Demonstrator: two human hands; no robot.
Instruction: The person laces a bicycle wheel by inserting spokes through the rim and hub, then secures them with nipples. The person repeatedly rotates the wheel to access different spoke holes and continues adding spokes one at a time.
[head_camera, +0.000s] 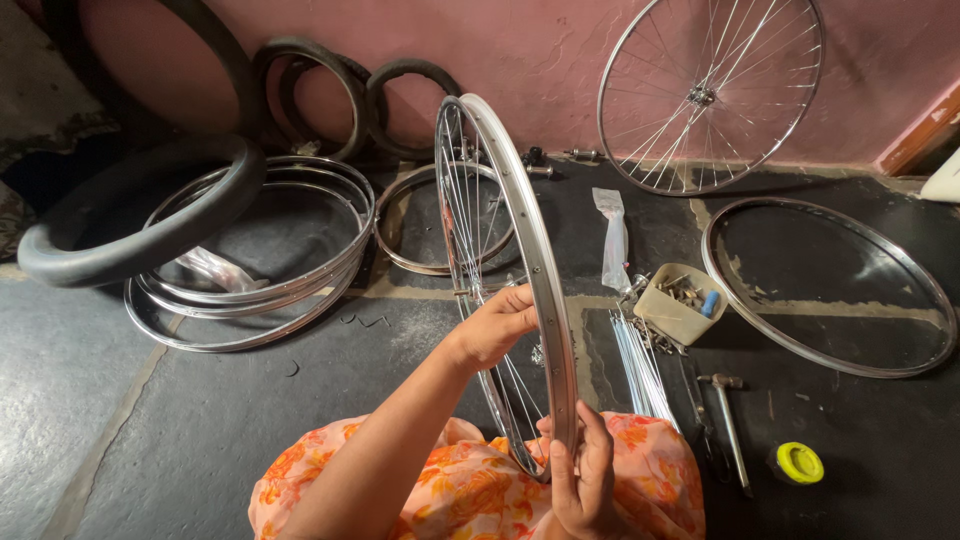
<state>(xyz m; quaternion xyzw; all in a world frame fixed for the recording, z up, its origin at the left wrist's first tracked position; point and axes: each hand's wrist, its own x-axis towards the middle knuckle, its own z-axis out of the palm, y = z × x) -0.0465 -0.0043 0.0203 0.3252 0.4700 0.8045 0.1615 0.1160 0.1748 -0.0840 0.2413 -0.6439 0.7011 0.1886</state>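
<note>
I am holding a spoked bicycle wheel (505, 270) upright on edge over my lap, above the dark floor (230, 400), its rim running away from me toward the pink wall (540, 50). My right hand (580, 475) is clenching around the near, lower part of the rim, fingers wrapped over its outer face. My left hand (495, 325) is reaching in at mid-height, its fingertips closing on the spokes just inside the rim; I cannot tell whether they are pinching one spoke or only resting on it.

To do this well, I judge I should be keeping the right-hand grip firm so the wheel is not twisting, and working the left fingers on one spoke at a time, feeling its tension against its neighbours rather than squeezing several at once. Keeping the rim vertical is helping me sight along it for wobble.

Just to my right on the floor a bundle of loose spokes (635, 360) is lying beside a small box of parts (680, 300), with a hammer (730, 420) and a yellow roll (798, 462) nearer the right edge. Bare rims (250, 290) and a tyre (140, 215) are stacked at the left, another bare rim (830, 285) is lying at the right, and a second built wheel (710, 95) is leaning on the wall.
</note>
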